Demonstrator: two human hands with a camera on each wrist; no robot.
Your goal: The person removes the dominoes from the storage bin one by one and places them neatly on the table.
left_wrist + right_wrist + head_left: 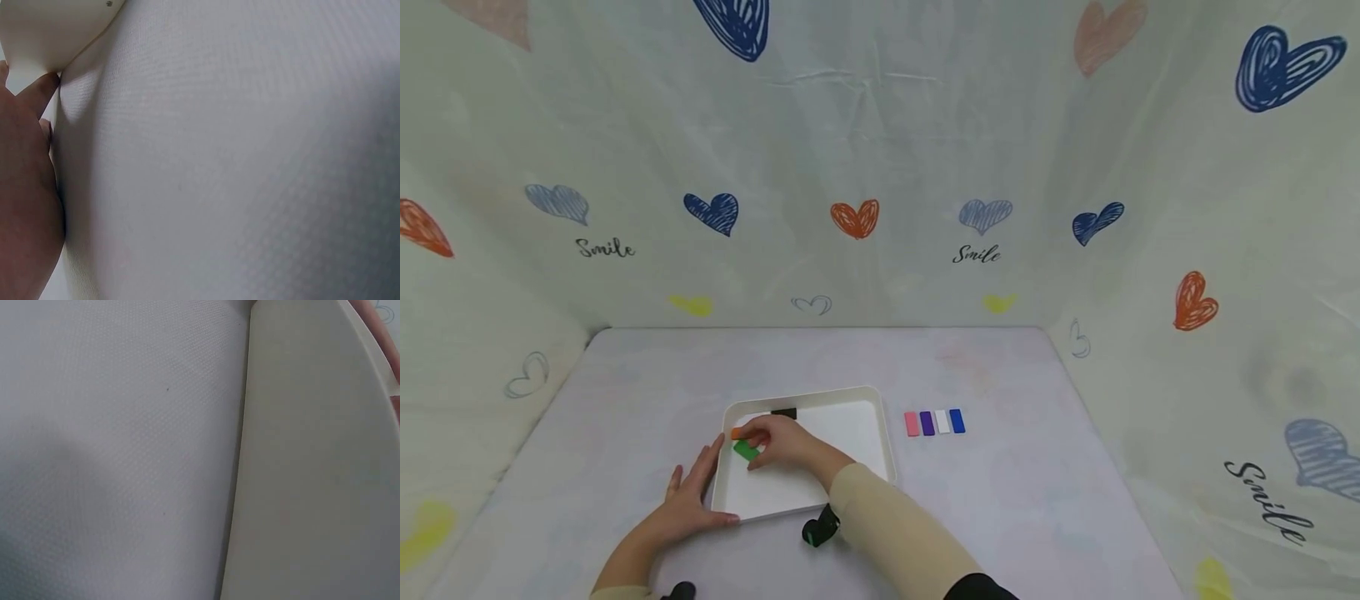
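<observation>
In the head view a shallow white tray (pixel 805 508) lies on the table. My left hand (pixel 681 508) rests against its left side, fingers straight along the wall and thumb at the front left corner. Reaching into the tray, my right hand (pixel 786 442) has its fingertips and thumb about a small green block (pixel 746 450), which lies slanted. By the index fingertip is an orange block (pixel 736 433), partly covered. A black block (pixel 786 412) sits near the tray's back wall, partly behind the right hand. The wrist views show mostly the tray's outer wall (pixel 312 450) and the tabletop.
Right of the tray stands a row of small blocks: pink (pixel 912 423), purple (pixel 927 423), white (pixel 942 422) and blue (pixel 957 421). A black wrist device (pixel 822 527) shows by the tray's front edge. Heart-printed cloth (pixel 910 150) hangs around the table.
</observation>
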